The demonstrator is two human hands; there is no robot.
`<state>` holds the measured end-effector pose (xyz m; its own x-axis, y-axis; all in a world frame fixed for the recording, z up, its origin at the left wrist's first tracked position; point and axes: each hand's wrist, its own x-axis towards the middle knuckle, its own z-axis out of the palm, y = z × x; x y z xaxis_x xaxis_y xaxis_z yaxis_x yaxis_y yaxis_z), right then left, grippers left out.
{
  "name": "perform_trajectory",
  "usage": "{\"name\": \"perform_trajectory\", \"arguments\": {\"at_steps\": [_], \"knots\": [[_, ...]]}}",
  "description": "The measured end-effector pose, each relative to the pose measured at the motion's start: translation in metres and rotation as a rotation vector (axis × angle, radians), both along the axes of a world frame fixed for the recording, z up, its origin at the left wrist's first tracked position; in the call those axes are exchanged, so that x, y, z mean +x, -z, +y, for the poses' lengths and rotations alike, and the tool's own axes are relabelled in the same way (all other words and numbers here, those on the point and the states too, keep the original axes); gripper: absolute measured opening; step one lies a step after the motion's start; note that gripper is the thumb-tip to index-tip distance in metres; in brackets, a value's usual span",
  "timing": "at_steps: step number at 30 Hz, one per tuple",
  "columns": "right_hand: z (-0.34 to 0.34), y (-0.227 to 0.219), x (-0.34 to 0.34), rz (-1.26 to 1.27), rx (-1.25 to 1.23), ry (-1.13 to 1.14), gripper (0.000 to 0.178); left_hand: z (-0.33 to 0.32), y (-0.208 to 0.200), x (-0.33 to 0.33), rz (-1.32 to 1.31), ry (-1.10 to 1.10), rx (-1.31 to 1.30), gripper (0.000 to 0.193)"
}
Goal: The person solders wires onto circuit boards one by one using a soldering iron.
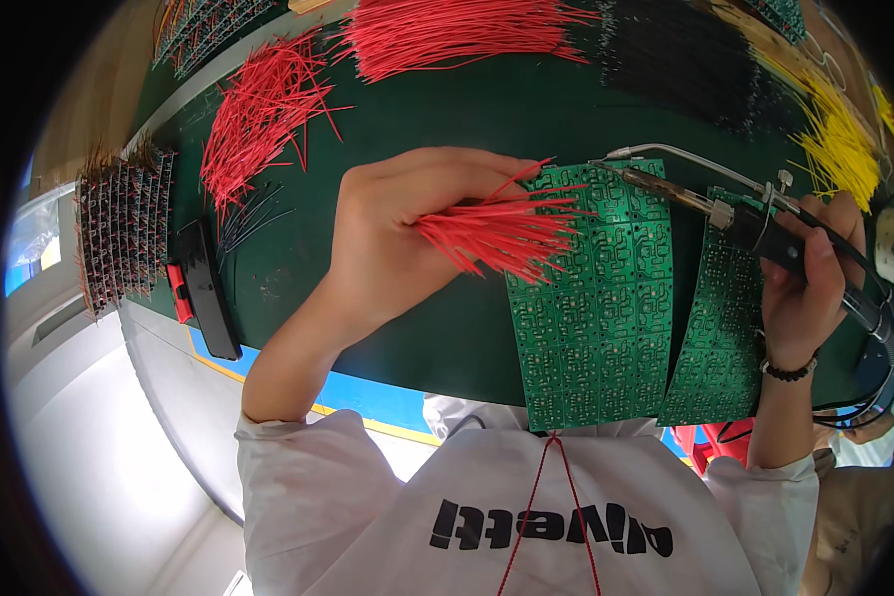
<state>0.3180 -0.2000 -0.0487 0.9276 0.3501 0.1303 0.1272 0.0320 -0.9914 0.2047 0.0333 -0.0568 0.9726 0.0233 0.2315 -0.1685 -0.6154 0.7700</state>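
My left hand point(392, 223) is closed round a bunch of red wires point(497, 236), their ends fanned out over the left edge of a green circuit board panel point(596, 328). One wire sticks out near the fingertips, toward the panel's far edge. In my right hand point(815, 283) is a soldering iron point(755, 230) with a thin curved metal tube point(695, 157) fixed along it. Its tip, and the end of that tube, are at the far edge of the panel, close to my left fingertips. A second green panel point(710, 348) lies under the iron, beside the first.
Loose red wires point(258, 119), a larger red pile point(457, 38), black wires point(675, 65) and yellow wires point(839, 149) line the dark green table's far side. At left are stacked boards point(124, 233) and a black flat object point(209, 288). Cables point(889, 338) run by my right hand.
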Motion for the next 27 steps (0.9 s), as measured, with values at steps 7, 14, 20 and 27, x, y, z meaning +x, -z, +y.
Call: {"name": "perform_trajectory", "arguments": {"at_steps": [7,14,20,27], "knots": [[-0.0026,0.0048,0.0031,-0.002,0.018,-0.054,0.021,0.0001,0.0047,0.0005,-0.071,0.029,0.021,0.013],[-0.0048,0.006,0.0038,0.003,-0.037,-0.028,0.022,0.0,0.0067,0.0005,-0.068,0.038,-0.053,0.011],[-0.0031,0.0047,0.0023,0.029,-0.026,-0.028,0.022,-0.0012,0.0054,0.0003,-0.029,0.031,-0.105,0.009],[-0.0051,0.0062,0.0028,0.023,-0.033,-0.058,0.022,-0.0001,0.006,-0.0001,-0.045,0.035,-0.079,0.007]]}}
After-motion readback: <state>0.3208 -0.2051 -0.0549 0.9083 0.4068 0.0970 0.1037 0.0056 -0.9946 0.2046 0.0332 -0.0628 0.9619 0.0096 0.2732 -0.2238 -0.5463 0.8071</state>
